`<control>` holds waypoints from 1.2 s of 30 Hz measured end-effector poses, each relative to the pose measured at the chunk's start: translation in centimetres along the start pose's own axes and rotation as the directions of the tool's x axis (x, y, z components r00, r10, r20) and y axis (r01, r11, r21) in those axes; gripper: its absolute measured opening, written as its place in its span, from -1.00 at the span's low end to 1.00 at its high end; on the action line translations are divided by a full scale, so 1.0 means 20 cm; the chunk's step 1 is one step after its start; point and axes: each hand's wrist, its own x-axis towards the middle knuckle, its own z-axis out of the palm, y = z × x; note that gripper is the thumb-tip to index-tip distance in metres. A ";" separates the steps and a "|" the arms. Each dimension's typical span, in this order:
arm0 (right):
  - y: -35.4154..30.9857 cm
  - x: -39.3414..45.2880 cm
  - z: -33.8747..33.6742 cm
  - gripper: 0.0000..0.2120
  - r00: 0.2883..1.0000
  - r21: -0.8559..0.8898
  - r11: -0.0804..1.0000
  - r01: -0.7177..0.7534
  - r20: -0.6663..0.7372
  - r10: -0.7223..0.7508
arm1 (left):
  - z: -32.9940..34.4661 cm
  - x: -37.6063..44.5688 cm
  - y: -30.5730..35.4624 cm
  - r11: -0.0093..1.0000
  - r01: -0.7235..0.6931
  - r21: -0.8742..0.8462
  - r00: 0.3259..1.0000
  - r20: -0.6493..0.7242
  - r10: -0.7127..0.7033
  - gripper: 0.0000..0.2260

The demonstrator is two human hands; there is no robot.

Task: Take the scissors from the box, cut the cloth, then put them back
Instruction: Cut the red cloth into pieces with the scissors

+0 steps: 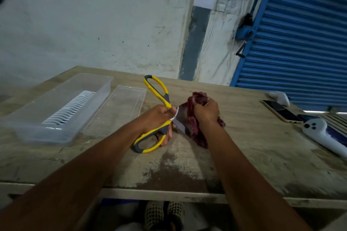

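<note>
In the middle of the worn surface (244,146), the left hand (159,118) grips the yellow-and-grey scissors (159,118) close to the pivot, with the two handle loops splayed wide, one pointing far and one near, and the blades gaping toward the right; the right hand (206,109) is clenched round a bunched dark red cloth (195,129), holding it up against the blades, part of it trailing on the surface. To the left sits the clear plastic box (56,110) with a white ribbed insert, its lid (116,110) lying flat just beside it. At the far right lie a phone (281,111) and a white controller (323,133). My guess is the cutting is only about to start: the cloth looks too bundled for a clean bite, so I would draw a single edge taut between the blades, shift the left hand back into the loops for leverage, and keep the right fingers (201,106) well away from the blade line before squeezing, since they sit very near the steel
</note>
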 end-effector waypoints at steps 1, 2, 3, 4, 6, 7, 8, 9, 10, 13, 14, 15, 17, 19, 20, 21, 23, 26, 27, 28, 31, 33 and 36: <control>0.00 0.01 -0.03 -0.72 0.999 0.003 1.000 0.011 0.035 -0.011 | 0.00 0.01 0.00 0.999 -0.006 0.033 1.000 -0.017 0.006 -0.44; 0.01 -0.01 -0.06 -0.76 0.994 0.012 0.999 0.035 0.105 -0.036 | 0.00 0.02 0.00 0.996 -0.012 0.087 0.999 -0.034 0.015 -0.41; 0.03 -0.04 -0.07 -0.80 0.977 0.013 0.997 0.070 0.199 -0.072 | 0.00 0.03 0.01 0.991 -0.011 0.133 0.999 -0.041 0.016 -0.38; 0.05 -0.07 -0.08 -0.81 0.957 -0.007 0.993 0.121 0.265 -0.115 | 0.00 0.04 0.01 0.989 -0.009 0.150 0.999 -0.036 0.015 -0.34; 0.08 -0.10 -0.06 -0.69 0.953 -0.158 0.960 0.231 0.238 -0.190 | 0.00 0.04 0.02 0.990 -0.005 0.144 1.000 -0.001 0.005 -0.29; 0.08 -0.10 -0.05 -0.57 0.957 -0.245 0.937 0.250 0.207 -0.201 | 0.00 0.04 0.01 0.989 -0.009 0.149 1.000 -0.003 0.009 -0.31; 0.08 -0.10 -0.04 -0.45 0.954 -0.297 0.917 0.265 0.219 -0.204 | 0.00 0.05 0.01 0.985 -0.021 0.171 0.999 -0.023 0.025 -0.32; 0.08 -0.08 -0.03 -0.37 0.950 -0.344 0.900 0.268 0.247 -0.189 | -0.01 0.05 0.01 0.980 -0.032 0.194 0.998 -0.038 0.040 -0.32; 0.09 -0.07 -0.03 -0.31 0.946 -0.389 0.880 0.273 0.275 -0.172 | -0.01 0.05 0.00 0.981 -0.034 0.192 0.998 -0.036 0.041 -0.30; 0.15 -0.03 -0.07 -0.25 0.933 -0.514 0.796 0.319 0.319 -0.168 | -0.02 0.04 -0.01 0.991 0.011 0.134 1.000 0.009 -0.012 -0.33; 0.17 -0.02 -0.10 -0.27 0.924 -0.540 0.766 0.347 0.334 -0.184 | -0.02 0.04 -0.01 0.990 0.015 0.138 1.000 0.009 -0.016 -0.36; 0.20 0.00 -0.11 -0.28 0.922 -0.560 0.744 0.365 0.331 -0.202 | -0.01 0.03 0.01 0.992 0.011 0.124 1.000 0.017 -0.013 -0.37; 0.20 -0.02 -0.10 -0.29 0.927 -0.556 0.745 0.367 0.286 -0.243 | 0.00 0.04 0.01 0.993 0.001 0.114 1.000 0.016 -0.003 -0.39; 0.15 -0.05 -0.03 -0.30 0.945 -0.482 0.818 0.313 0.246 -0.216 | 0.00 0.05 0.01 0.991 0.012 0.137 1.000 -0.017 -0.009 -0.43; 0.13 -0.07 0.00 -0.30 0.953 -0.458 0.844 0.279 0.239 -0.185 | 0.00 0.05 0.01 0.989 0.020 0.146 0.999 -0.034 -0.015 -0.43; 0.10 -0.08 0.03 -0.30 0.957 -0.442 0.859 0.258 0.242 -0.162 | -0.01 0.05 0.01 0.987 0.018 0.162 0.999 -0.053 -0.010 -0.43; 0.07 -0.10 0.03 -0.29 0.943 -0.489 0.826 0.282 0.298 -0.146 | -0.01 0.03 0.02 0.987 0.016 0.159 0.998 -0.056 -0.007 -0.41; 0.09 -0.12 -0.13 -0.32 0.912 -0.631 0.698 0.339 0.402 -0.080 | -0.01 0.01 0.02 0.996 0.025 0.090 0.999 -0.038 -0.022 -0.46; 0.10 -0.12 -0.19 -0.32 0.910 -0.673 0.648 0.356 0.408 -0.076 | -0.01 0.00 0.02 0.998 0.042 0.046 0.999 -0.033 -0.040 -0.50; 0.11 -0.12 -0.22 -0.32 0.910 -0.699 0.613 0.368 0.405 -0.084 | -0.01 0.00 0.01 0.998 0.059 0.022 0.998 -0.019 -0.059 -0.51; 0.06 -0.14 -0.14 -0.26 0.914 -0.624 0.704 0.339 0.397 -0.088 | 0.00 0.02 0.00 0.996 0.070 0.055 0.997 -0.042 -0.068 -0.45; 0.03 -0.14 -0.02 -0.24 0.933 -0.525 0.810 0.261 0.352 -0.073 | 0.01 0.04 0.01 0.983 0.041 0.179 0.992 -0.126 -0.018 -0.52; -0.01 -0.13 0.01 -0.24 0.929 -0.552 0.800 0.233 0.369 -0.015 | -0.01 0.04 0.02 0.985 0.035 0.167 0.991 -0.130 -0.013 -0.51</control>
